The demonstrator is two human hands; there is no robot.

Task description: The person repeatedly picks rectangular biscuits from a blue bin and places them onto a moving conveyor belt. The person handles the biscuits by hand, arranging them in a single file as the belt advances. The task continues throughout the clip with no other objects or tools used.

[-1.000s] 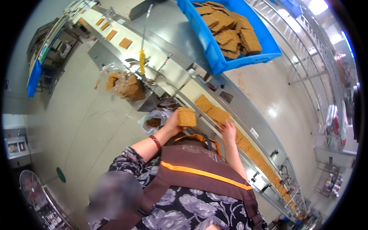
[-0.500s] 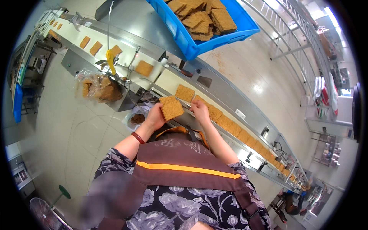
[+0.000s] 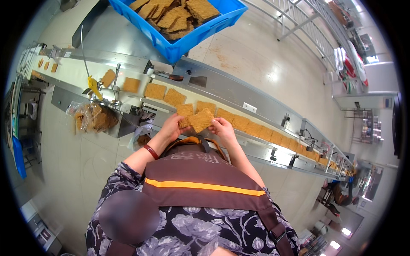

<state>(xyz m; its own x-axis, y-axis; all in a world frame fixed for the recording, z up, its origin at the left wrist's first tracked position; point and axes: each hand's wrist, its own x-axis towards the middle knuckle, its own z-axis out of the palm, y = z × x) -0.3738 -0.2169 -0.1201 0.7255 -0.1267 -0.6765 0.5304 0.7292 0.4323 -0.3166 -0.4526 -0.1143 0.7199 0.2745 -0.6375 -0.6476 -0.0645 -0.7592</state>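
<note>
My left hand (image 3: 171,128) is closed on the edge of a thin, square, golden-brown food slab (image 3: 184,111) with a rough, crumbly surface. A second golden-brown square slab (image 3: 202,121), tilted, overlaps it on the right; my right hand (image 3: 223,129) pinches that one by its right corner. Both slabs are held in front of my apron, over the near edge of a conveyor belt (image 3: 143,102). Just beyond my hands, more slabs (image 3: 175,97) lie on the belt, and a close row of them (image 3: 256,130) runs off to the right.
A blue crate (image 3: 179,49) heaped with slabs stands beyond the belt. Left of me are a clear bag of brown pieces (image 3: 96,117) and a yellow-handled tool (image 3: 94,86) on a thin cord. Metal rails (image 3: 299,23) rise at the far right.
Earlier my left hand held one slab and my right hand was at the belt's edge; now two overlapping slabs are between my hands. More slabs have come along the belt, and the view has shifted.
</note>
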